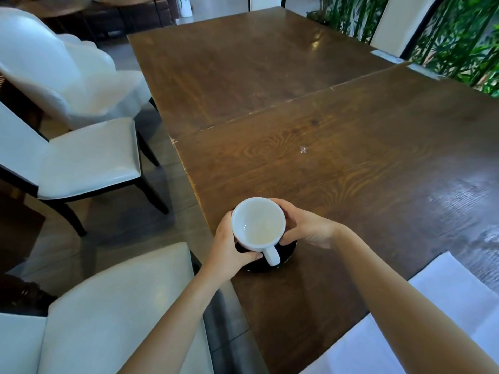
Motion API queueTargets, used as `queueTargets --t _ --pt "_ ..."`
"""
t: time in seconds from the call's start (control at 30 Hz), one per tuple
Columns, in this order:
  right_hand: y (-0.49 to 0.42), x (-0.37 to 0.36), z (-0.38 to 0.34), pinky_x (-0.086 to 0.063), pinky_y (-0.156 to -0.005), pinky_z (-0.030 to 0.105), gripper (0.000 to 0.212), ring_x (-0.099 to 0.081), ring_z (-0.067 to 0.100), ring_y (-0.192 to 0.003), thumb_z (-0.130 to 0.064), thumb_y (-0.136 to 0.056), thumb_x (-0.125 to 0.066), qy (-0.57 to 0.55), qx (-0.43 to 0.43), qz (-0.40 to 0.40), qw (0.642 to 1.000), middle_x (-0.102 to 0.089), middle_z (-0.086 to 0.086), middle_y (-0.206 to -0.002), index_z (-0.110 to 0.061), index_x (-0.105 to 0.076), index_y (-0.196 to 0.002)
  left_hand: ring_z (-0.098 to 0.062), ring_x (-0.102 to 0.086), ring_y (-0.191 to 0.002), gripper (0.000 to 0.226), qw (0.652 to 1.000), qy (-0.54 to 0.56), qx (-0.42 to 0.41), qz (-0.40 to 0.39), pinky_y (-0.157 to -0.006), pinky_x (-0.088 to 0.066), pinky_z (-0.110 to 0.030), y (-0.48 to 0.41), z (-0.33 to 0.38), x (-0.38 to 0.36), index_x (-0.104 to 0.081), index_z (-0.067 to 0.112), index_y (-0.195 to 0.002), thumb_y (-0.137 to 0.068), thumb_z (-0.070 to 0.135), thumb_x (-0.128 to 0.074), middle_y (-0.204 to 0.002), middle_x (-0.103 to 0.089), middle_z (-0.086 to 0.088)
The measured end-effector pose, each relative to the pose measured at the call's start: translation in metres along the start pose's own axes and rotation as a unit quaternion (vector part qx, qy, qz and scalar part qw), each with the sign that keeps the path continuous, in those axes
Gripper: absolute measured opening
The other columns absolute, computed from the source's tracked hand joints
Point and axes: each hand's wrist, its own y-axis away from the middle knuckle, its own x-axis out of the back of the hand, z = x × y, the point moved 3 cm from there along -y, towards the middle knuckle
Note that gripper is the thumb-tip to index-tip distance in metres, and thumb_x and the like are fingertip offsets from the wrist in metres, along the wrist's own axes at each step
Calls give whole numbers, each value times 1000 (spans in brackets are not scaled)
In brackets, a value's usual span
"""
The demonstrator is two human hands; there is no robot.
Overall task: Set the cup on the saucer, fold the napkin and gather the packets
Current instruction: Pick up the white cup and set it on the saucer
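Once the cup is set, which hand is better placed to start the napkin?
Probably the right. The napkin lies at the near right, by the right forearm; the right hand holds the cup on that side, while the left hand must cross over.

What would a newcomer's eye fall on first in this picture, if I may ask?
The white cup, gripped on both sides by the left hand and the right hand, is over a dark saucer near the left edge of the brown wooden table. A white napkin lies flat at the lower right, and white chairs stand to the left.
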Motion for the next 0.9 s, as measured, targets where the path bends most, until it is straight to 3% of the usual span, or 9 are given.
queueTargets --t 0.17,0.3,0.37,0.43,0.5,0.6,0.77,0.9 --pt "0 1 0 -42 -103 30 89 -43 15 -129 6 -65 -61 10 -4 -6 1000 -43 -2 -138 -30 -31 -140 1 -36 -114 90 1000 6 -4 -7 -95 -33 -19 1 2 2 -32 24 -134 -62 16 -85 -126 -39 15" --pt "0 2 2 -43 -98 25 89 -45 11 -127 7 -66 -61 7 -10 -7 1000 -45 -5 -136 -30 -30 -141 0 -36 -115 90 1000 10 -5 -15 -83 -30 -4 0 3 4 -32 24 -134 -61 14 -85 -123 -37 17" --pt "0 2 1 -42 -98 25 90 -45 10 -127 6 -66 -62 8 -14 -7 1000 -46 -6 -136 -31 -30 -141 -5 -37 -121 93 1000 14 -2 -23 -91 -33 -8 0 2 4 -29 23 -135 -62 13 -85 -128 -39 15" --pt "1 3 1 -41 -101 27 89 -44 10 -128 6 -66 -62 6 -18 -8 1000 -46 -6 -137 -30 -30 -141 -11 -35 -130 102 999 13 15 -36 -105 -35 -26 1 1 4 -19 21 -142 -64 14 -84 -139 -37 7" --pt "3 5 -1 -39 -103 29 90 -42 11 -130 5 -66 -63 0 -27 -6 1000 -43 -6 -139 -29 -29 -142 -17 -30 -136 110 998 -3 40 -45 -109 -31 -36 2 -2 7 -6 24 -146 -67 16 -82 -148 -29 3" --pt "7 9 -5 -36 -108 32 91 -38 13 -134 6 -68 -64 -7 -40 -2 999 -39 -5 -144 -25 -26 -144 -18 -26 -140 111 996 8 67 -56 -112 -28 -38 6 -4 14 -2 27 -147 -69 12 -80 -155 -22 3" --pt "19 14 -16 -17 -120 40 90 -22 19 -143 14 -76 -61 17 -77 19 997 -25 0 -155 -20 -19 -147 -18 -25 -141 107 988 107 86 -68 -112 -27 -33 15 -5 36 -5 19 -148 -71 -7 -74 -157 -18 -3" --pt "38 17 -30 -20 -119 41 91 -18 20 -145 12 -78 -64 51 -106 49 992 -17 3 -158 -21 -16 -149 -18 -30 -139 98 992 83 80 -58 -111 -31 -36 17 2 57 -14 21 -147 -73 -3 -74 -154 -26 -4"
